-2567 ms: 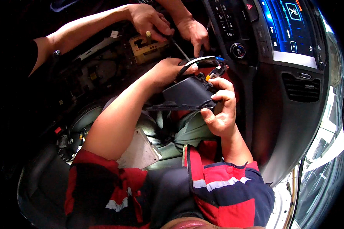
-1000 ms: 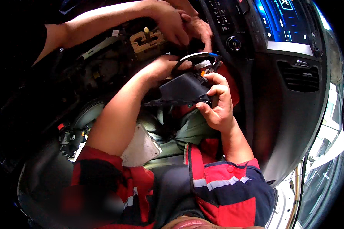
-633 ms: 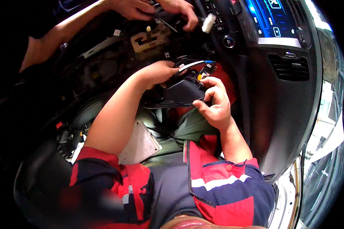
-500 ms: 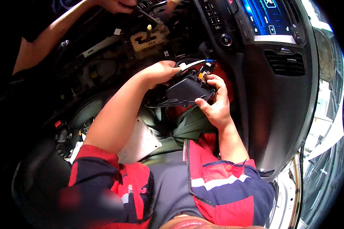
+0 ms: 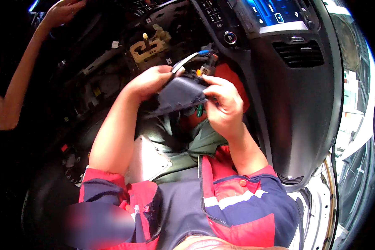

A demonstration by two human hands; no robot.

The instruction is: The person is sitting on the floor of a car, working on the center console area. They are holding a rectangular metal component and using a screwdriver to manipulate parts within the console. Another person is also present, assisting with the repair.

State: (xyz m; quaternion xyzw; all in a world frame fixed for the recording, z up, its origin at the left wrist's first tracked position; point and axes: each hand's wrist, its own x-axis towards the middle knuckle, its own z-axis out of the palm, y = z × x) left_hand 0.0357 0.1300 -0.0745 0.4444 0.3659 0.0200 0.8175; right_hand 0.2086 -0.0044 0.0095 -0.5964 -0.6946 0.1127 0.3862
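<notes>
Over my lap I hold a black plastic trim part (image 5: 180,93) tilted up. At its far left edge my left hand (image 5: 148,84) is closed, its fingers partly hidden behind the part. A white strip with a blue tip (image 5: 185,62) rises from beside those fingers; whether they grip it too is not clear. My right hand (image 5: 224,104) grips the right end, fingers bent against the edge. Just beyond its fingertips sits a small orange and black connector (image 5: 200,72) on the part. A green piece (image 5: 200,109) shows below the part.
Ahead is the exposed console with a tan shifter base (image 5: 148,51). At right runs the dashboard with an air vent (image 5: 299,54), a round knob (image 5: 230,38) and a lit screen (image 5: 275,12). Another person's arm (image 5: 24,71) reaches in at far left. A metal plate (image 5: 148,160) lies by my left thigh.
The trim part has tilted, and my right thumb has come off its near edge as the fingers curl in. The other person's hand has drawn away from the console. My view has shifted.
</notes>
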